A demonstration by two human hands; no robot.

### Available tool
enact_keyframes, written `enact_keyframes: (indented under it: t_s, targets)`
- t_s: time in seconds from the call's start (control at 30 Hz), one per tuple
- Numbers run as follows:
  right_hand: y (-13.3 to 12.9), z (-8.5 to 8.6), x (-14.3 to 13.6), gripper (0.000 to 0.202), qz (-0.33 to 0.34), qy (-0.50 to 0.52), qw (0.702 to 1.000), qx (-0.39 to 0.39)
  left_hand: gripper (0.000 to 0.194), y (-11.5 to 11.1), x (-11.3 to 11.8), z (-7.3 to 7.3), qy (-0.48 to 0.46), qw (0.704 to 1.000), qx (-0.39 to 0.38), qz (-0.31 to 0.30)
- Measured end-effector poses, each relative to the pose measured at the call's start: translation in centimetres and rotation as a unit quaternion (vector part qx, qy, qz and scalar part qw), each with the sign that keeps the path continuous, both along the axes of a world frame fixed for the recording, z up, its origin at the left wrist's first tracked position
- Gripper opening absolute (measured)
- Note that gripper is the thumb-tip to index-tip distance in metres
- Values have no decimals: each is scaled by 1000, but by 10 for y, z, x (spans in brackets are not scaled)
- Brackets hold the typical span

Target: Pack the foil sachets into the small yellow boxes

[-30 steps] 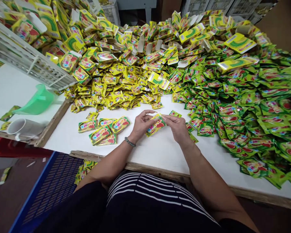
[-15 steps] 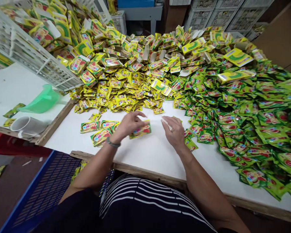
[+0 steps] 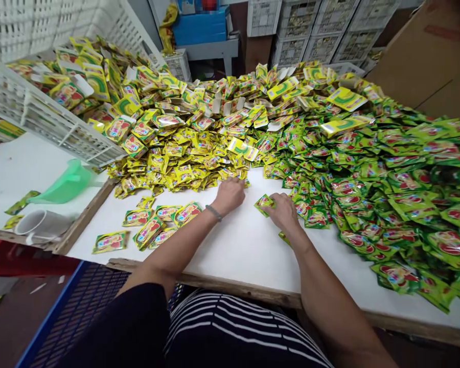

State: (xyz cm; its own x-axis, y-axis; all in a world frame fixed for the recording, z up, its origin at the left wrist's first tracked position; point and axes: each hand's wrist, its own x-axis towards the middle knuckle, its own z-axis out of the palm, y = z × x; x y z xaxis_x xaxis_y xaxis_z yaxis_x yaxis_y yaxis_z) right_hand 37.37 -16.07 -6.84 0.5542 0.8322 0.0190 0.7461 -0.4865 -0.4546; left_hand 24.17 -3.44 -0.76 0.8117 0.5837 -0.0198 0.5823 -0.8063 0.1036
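Observation:
My right hand (image 3: 284, 210) pinches a small green sachet (image 3: 264, 204) just above the white tabletop (image 3: 249, 250). My left hand (image 3: 230, 196) is curled at the front edge of a heap of yellow sachets (image 3: 184, 171). Its fingertips are tucked out of sight, so what they hold, if anything, is hidden. Left of that forearm lie several flat printed boxes (image 3: 148, 231), one apart from the others (image 3: 110, 242). A large heap of green sachets (image 3: 368, 189) spreads to the right of my right hand. Part of another green sachet (image 3: 284, 238) shows beside my right forearm.
Yellow-green cartons (image 3: 233, 117) are heaped at the back, spilling from a tipped white crate (image 3: 61, 130). A green scoop (image 3: 67, 181) and a white mug (image 3: 44, 225) stand at the left. Below the wooden table edge is a blue basket (image 3: 76, 301). Stacked crates (image 3: 314, 30) stand behind.
The box that was in my left hand has left it, and that hand is now at the yellow sachets. My right hand now has a green sachet. More boxes show at the left; the view shifted.

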Motion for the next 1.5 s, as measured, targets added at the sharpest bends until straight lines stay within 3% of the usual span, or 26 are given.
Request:
enact_keyframes:
  t_s: [0.1, 0.23, 0.3, 0.37, 0.43, 0.47, 0.6, 0.73, 0.9, 1.0, 1.1, 1.17, 1.23, 1.3, 1.33, 1.4, 1.5]
  targets:
    - [0, 2, 1, 18, -10, 34, 998, 61, 31, 12, 21, -21, -30, 999, -30, 19]
    - [1, 10, 6, 22, -47, 143, 976, 160, 28, 21, 13, -23, -119, 984, -107, 84]
    - [1, 15, 8, 26, -56, 224, 954, 194, 23, 16, 6, -19, -227, 931, -255, 126]
    - [0, 20, 8, 31, -39, 307, 928, 209, 18, 7, -1, -18, -325, 825, -435, 157]
    - [0, 23, 6, 34, -5, 356, 908, 221, 17, -4, -8, -18, -357, 742, -544, 163]
    - [-1, 23, 5, 33, 16, 362, 904, 227, 19, -9, -11, -19, -359, 720, -571, 161]
    - [-3, 25, 0, 31, 75, 337, 913, 219, 28, -19, -20, -22, -345, 693, -617, 140]
    - [-2, 24, -6, 33, 86, 336, 910, 226, 38, -18, -24, -20, -331, 678, -646, 116]
    - [4, 21, -14, 45, 25, 398, 873, 282, 42, -16, -21, -16, -338, 680, -637, 130]
    - [5, 24, -15, 53, 5, 415, 874, 254, 38, -8, -12, -12, -343, 688, -627, 124]
    - [2, 31, -12, 41, 22, 390, 895, 215, 34, 15, 4, 1, -269, 724, -633, 55]
    - [0, 37, -10, 33, -17, 339, 912, 230, 33, 41, 21, 14, -200, 769, -607, -5]
    - [-1, 43, -8, 29, -67, 287, 925, 239, 35, 71, 44, 28, -167, 855, -490, -32]
    - [-1, 48, -8, 30, -93, 263, 933, 229, 43, 99, 68, 37, -129, 954, -269, -26]
    - [-1, 50, -9, 31, -96, 262, 933, 226, 49, 110, 80, 40, -90, 983, -159, -24]
    - [-1, 52, -10, 31, -90, 268, 932, 228, 63, 124, 98, 37, 14, 999, -2, -35]
    - [0, 55, -12, 32, -85, 271, 929, 239, 84, 128, 107, 23, 121, 988, 73, -61]
